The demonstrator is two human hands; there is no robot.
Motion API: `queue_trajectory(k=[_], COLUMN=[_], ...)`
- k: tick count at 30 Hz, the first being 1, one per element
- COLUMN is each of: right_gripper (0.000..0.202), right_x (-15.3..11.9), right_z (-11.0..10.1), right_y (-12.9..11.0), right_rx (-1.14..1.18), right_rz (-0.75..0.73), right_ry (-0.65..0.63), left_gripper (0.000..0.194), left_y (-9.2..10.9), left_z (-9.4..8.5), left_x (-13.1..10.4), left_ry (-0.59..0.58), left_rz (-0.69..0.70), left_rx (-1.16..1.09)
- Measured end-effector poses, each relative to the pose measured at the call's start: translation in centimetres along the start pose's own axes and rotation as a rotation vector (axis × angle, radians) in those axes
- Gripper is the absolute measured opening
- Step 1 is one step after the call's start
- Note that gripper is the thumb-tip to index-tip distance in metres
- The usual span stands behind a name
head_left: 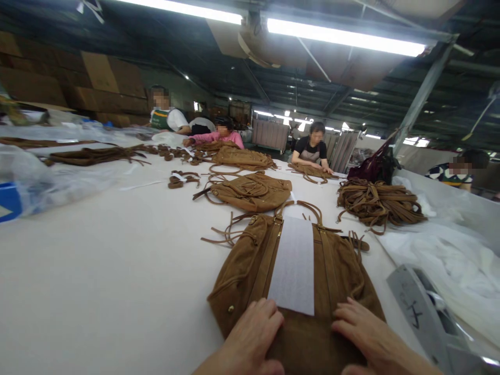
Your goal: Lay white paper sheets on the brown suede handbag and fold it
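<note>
A brown suede bag (328,260) lies flat on the white table (117,271), its handles pointing away from me. A pale strip of paper (294,265) runs down the middle of the bag's front. My left hand (255,333) rests on the lower left of the bag, fingers spread near the strip's bottom edge. On the lower right, my right hand (363,330) lies on the suede with its fingers apart. Neither hand grips anything.
More brown bags (253,190) lie beyond. A pile of brown straps (378,203), a grey tape dispenser (422,307) and white wrapping (457,276) are at right. Clear plastic (42,177) lies left. Several people work around the table, one person (312,148) opposite.
</note>
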State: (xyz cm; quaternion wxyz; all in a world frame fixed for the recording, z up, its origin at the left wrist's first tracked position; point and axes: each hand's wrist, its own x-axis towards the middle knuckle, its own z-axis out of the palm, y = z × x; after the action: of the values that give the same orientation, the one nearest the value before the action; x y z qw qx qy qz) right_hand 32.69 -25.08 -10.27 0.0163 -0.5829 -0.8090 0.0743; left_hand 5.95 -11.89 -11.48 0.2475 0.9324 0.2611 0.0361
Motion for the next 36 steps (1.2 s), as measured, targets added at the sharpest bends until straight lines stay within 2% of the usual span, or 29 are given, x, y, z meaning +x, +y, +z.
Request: queue_trajectory(k=[2, 4, 8, 12, 16, 17, 19, 21, 23, 25, 27, 30, 36], right_gripper=[0.054, 0.053, 0.049, 0.043, 0.047, 0.052, 0.076, 0.103, 0.112, 0.106, 0.097, 0.087, 0.079], right_x=[-1.5, -2.7, -4.0, -4.1, -2.7, -2.1, -1.0, -0.2, -0.1, -0.6, -1.1, -1.1, 0.3], right_z=[-1.1, -1.6, -1.4, -0.3, -0.8, -0.9, -0.7, 0.5, 2.2, 3.6, 4.1, 3.4, 1.5], right_y=[1.0, 1.8, 3.7, 5.0, 3.3, 2.6, 1.1, 0.3, 0.1, 0.3, 0.5, 0.7, 1.8], right_rx=[-0.069, -0.076, -0.017, -0.099, -0.167, -0.155, -0.120, -0.130, -0.206, -0.292, -0.331, -0.295, -0.163], right_rz=[0.015, 0.102, 0.269, 0.327, 0.301, 0.275, 0.188, 0.110, 0.111, 0.128, 0.127, 0.177, 0.234], right_ry=[0.013, 0.035, 0.071, 0.063, 0.040, 0.042, 0.045, 0.043, 0.058, 0.091, 0.114, 0.080, -0.039], left_gripper=[0.053, 0.049, 0.061, 0.065, 0.060, 0.060, 0.062, 0.062, 0.061, 0.060, 0.059, 0.064, 0.089], left_y=[0.2, 0.1, -0.7, -0.9, -0.5, -0.4, -0.6, -0.8, -0.9, -0.8, -0.7, -0.9, -1.7], left_z=[-0.9, -1.9, -3.1, -2.7, -2.1, -2.0, -1.9, -1.8, -1.8, -1.8, -1.9, -1.9, -2.1], left_x=[-0.4, -0.6, -0.5, -0.3, -0.4, -0.4, -0.4, -0.4, -0.4, -0.5, -0.6, -0.7, -0.4], left_ry=[0.005, 0.009, -0.049, -0.103, -0.098, -0.094, -0.084, -0.078, -0.078, -0.078, -0.069, -0.055, -0.089], left_rz=[0.015, 0.004, -0.055, -0.078, -0.065, -0.060, -0.047, -0.033, -0.029, -0.033, -0.033, -0.039, -0.071], left_rx=[0.022, 0.043, 0.042, 0.051, 0.066, 0.065, 0.062, 0.056, 0.046, 0.036, 0.030, 0.020, 0.003])
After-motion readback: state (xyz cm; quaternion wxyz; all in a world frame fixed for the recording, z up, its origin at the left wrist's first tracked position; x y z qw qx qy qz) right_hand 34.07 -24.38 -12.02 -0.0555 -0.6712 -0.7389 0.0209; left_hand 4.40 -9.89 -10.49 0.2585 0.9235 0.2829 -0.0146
